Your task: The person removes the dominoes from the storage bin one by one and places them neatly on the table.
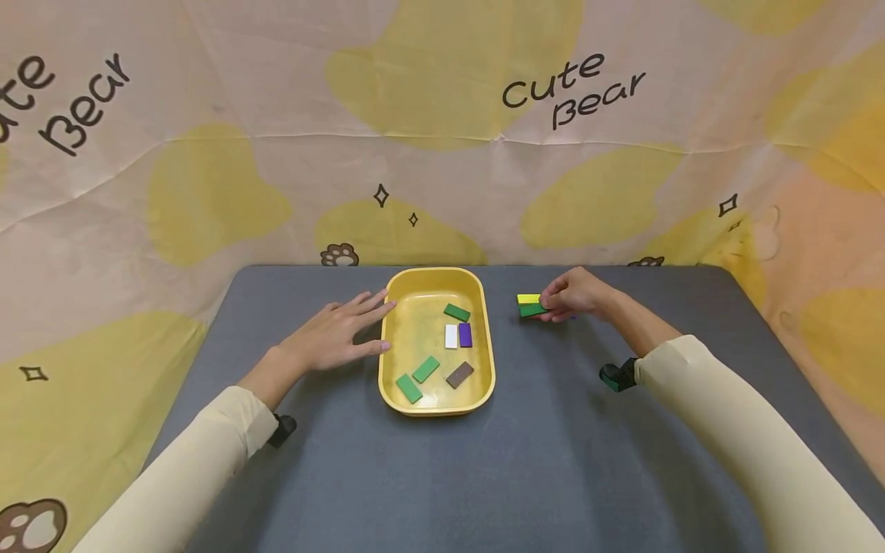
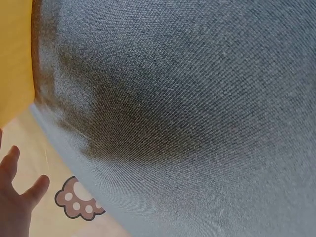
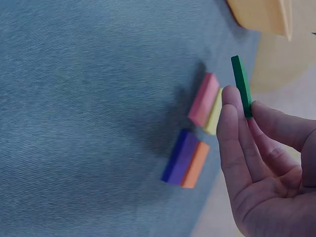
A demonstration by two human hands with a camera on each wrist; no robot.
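Observation:
My right hand (image 1: pixel 577 293) pinches a dark green rectangular block (image 3: pixel 240 81) between thumb and fingertips, raised above the table in the right wrist view. Below it lie a pink block (image 3: pixel 203 99) beside a yellow block (image 1: pixel 527 299), and a purple block (image 3: pixel 179 157) against an orange block (image 3: pixel 196 165). With fingers spread and straight, my left hand (image 1: pixel 339 334) reaches to the left rim of a yellow tray (image 1: pixel 435 412). Inside the tray are a dark green block (image 1: pixel 457 312), a white block (image 1: pixel 451 336), a purple block (image 1: pixel 465 335), a brown block (image 1: pixel 459 374) and two lighter green blocks (image 1: pixel 425 369).
A grey cloth-covered table (image 1: pixel 525 476) carries everything. Behind it hangs a patterned fabric backdrop (image 1: pixel 442 192), close to the table's far edge. Dark straps with small devices (image 1: pixel 618 375) sit at both wrists.

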